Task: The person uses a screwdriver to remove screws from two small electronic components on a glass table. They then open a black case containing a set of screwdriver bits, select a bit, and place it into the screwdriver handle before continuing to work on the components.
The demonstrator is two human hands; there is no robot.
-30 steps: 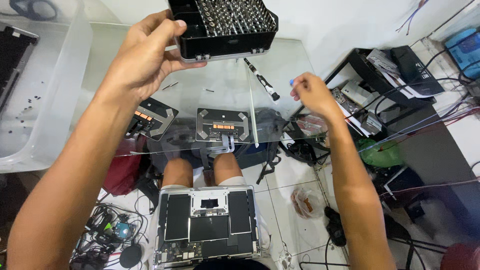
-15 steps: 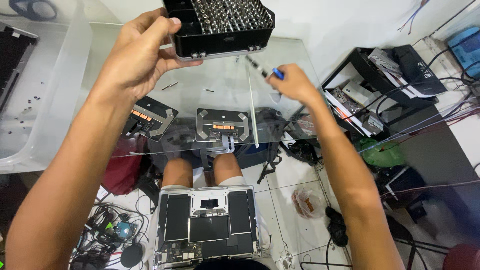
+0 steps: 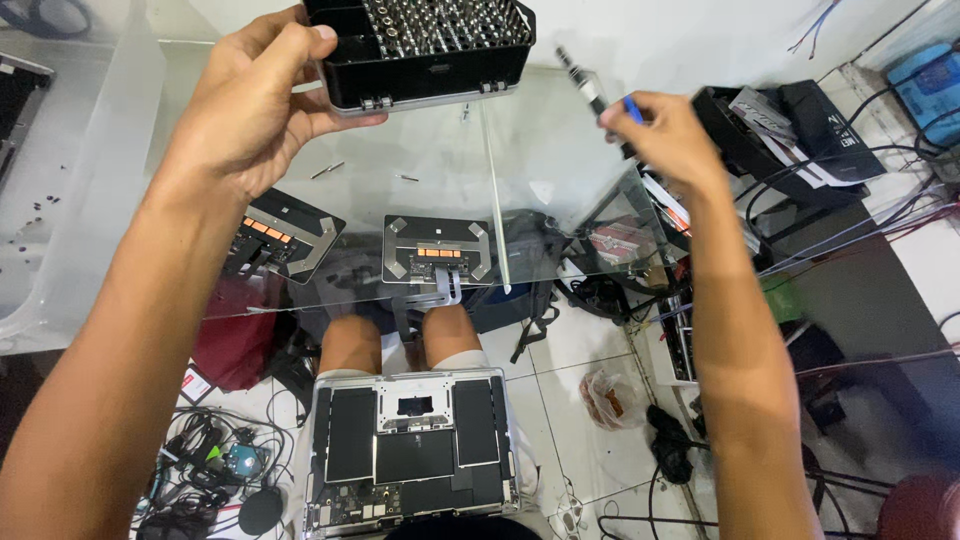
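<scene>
Fingers (image 3: 300,50) of the left hand (image 3: 250,110) clamp the black bit case (image 3: 425,55); the right hand (image 3: 665,135) pinches a screwdriver (image 3: 592,88) above the glass desk (image 3: 540,170).

Both forearms reach forward and up, bare to the elbows, spread apart with the wrists roughly level. The left hand (image 3: 250,100) is turned palm inward, thumb stretched out on top and fingers curled beneath in a gripping pinch. The right hand (image 3: 665,135), well apart from the left, is bent at the wrist, its fingers bunched together in a fine pinch at the fingertips.
</scene>
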